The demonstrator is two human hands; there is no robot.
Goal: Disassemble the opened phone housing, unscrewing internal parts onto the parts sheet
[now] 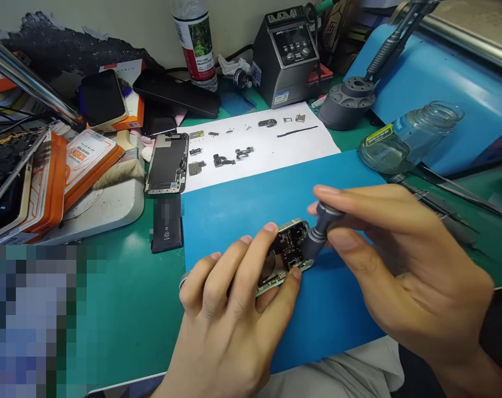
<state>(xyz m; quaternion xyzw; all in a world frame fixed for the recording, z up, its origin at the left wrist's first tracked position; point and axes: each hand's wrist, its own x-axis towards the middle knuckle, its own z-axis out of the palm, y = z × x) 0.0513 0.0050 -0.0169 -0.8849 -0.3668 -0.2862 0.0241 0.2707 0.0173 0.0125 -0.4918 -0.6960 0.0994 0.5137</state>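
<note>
Pressing the opened phone frame (286, 254) down on the blue mat (234, 204) with the left hand (230, 309), fingers clamped over its edge; pinching a grey screwdriver (323, 226) in the right hand (400, 265), tip seemingly at the frame's top end, partly hidden; small loose parts spread on the white sheet (267, 160) behind

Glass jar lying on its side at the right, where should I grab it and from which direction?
Likely across the round middle of the glass jar, coming from above and pinching its two long sides. It lies tipped over, mouth toward the back right, so its curved wall is open on top; thin tools lie close on its near side.
</note>
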